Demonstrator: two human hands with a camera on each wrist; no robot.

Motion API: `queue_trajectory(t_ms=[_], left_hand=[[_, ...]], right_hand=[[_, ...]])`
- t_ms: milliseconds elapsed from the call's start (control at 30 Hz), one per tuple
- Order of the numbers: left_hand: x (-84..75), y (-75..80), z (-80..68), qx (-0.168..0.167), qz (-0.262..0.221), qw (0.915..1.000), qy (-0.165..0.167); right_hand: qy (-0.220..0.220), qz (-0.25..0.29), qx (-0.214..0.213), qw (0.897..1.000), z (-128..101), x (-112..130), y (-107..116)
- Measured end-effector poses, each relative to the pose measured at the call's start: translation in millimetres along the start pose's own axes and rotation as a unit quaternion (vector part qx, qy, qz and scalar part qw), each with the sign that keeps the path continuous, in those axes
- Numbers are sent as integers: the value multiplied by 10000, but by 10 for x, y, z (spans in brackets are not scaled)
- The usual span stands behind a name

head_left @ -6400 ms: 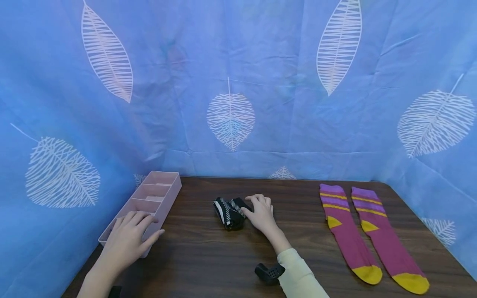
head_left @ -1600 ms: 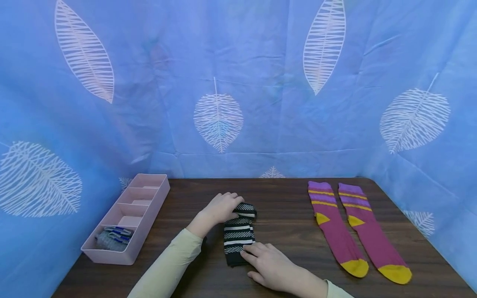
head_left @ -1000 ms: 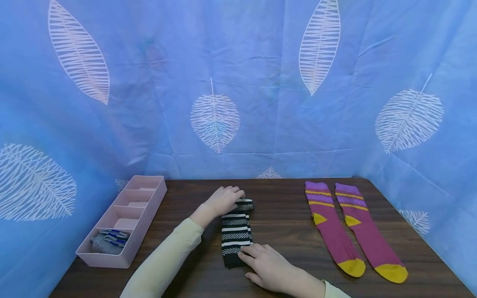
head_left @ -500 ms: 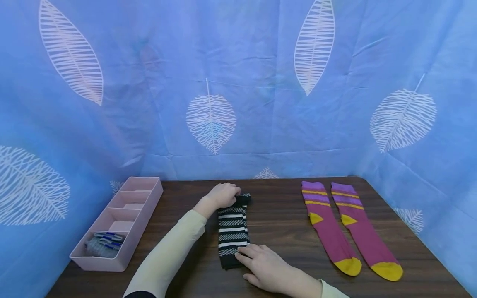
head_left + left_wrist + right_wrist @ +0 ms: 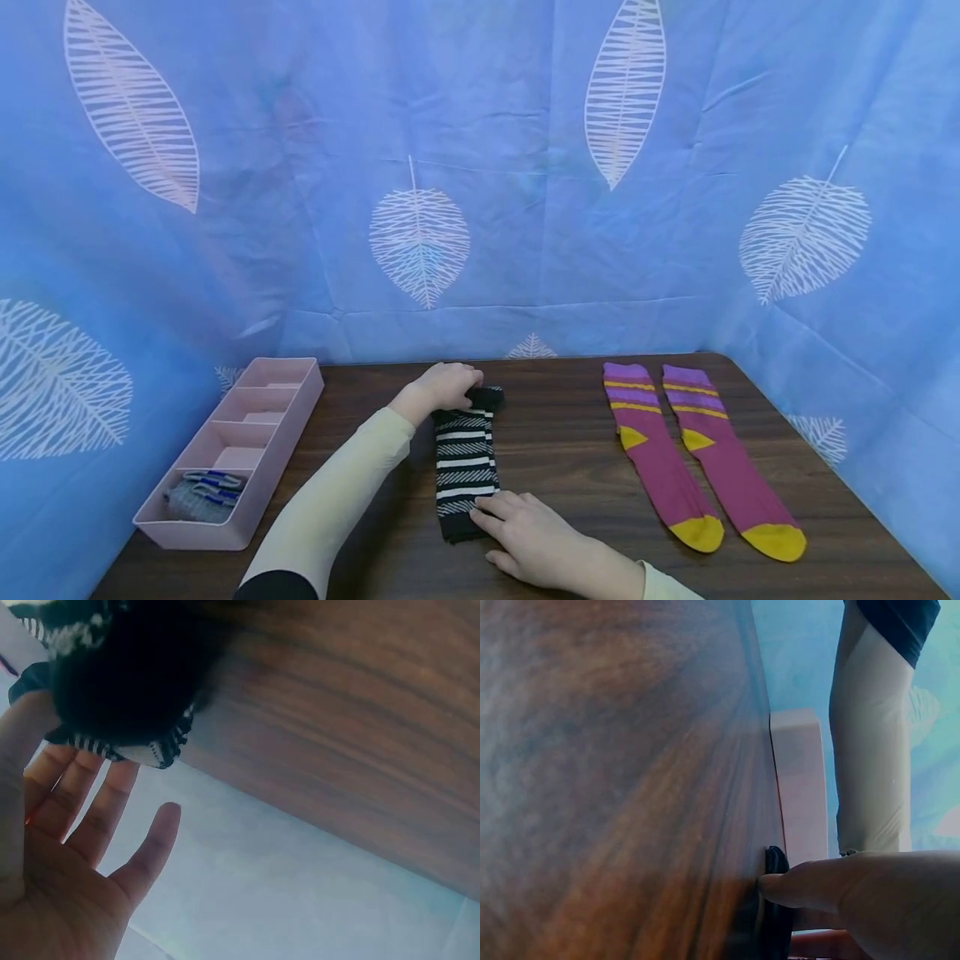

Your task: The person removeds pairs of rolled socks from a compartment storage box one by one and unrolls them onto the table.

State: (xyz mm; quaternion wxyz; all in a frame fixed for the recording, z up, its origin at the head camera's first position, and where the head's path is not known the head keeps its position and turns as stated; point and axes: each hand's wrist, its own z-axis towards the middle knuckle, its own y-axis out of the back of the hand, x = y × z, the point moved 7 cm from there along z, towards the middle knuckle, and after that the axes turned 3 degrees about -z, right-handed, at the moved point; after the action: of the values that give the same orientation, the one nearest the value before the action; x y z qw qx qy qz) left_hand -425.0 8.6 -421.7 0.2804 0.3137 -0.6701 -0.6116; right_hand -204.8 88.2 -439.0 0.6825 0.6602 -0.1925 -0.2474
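Our left hand (image 5: 444, 388) pinches the far end of the striped sock (image 5: 465, 467), while our right hand (image 5: 528, 533) presses flat fingers on its near end, on the dark wood counter (image 5: 570, 467) ringed by blue leaf-print cloth (image 5: 480, 167); since a second ago we have drawn the sock out longer and straighter

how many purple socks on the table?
2. Left purple sock and right purple sock lie flat, side by side, on the table, right of the striped sock.

Bare table (image 5: 558, 433) between sock pairs
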Motion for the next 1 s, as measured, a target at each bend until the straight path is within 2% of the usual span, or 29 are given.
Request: queue_trajectory(t_ms=[167, 467, 700, 900, 1000], left_hand=[[65, -19, 71, -76, 171, 9998, 119], [69, 3, 154, -690, 368, 9969, -13], [26, 36, 205, -601, 610, 9963, -90], [-21, 43, 206, -252, 964, 9946, -299], [-25, 55, 209, -177, 1114, 9932, -293]], right_hand=[[40, -69, -60, 10000, -9, 9, -1], [17, -119, 2, 9999, -46, 8, -14], [37, -119, -4, 9999, -46, 5, -20], [47, -147, -24, 9999, -48, 2, -39], [8, -83, 6, 10000, -54, -13, -47]])
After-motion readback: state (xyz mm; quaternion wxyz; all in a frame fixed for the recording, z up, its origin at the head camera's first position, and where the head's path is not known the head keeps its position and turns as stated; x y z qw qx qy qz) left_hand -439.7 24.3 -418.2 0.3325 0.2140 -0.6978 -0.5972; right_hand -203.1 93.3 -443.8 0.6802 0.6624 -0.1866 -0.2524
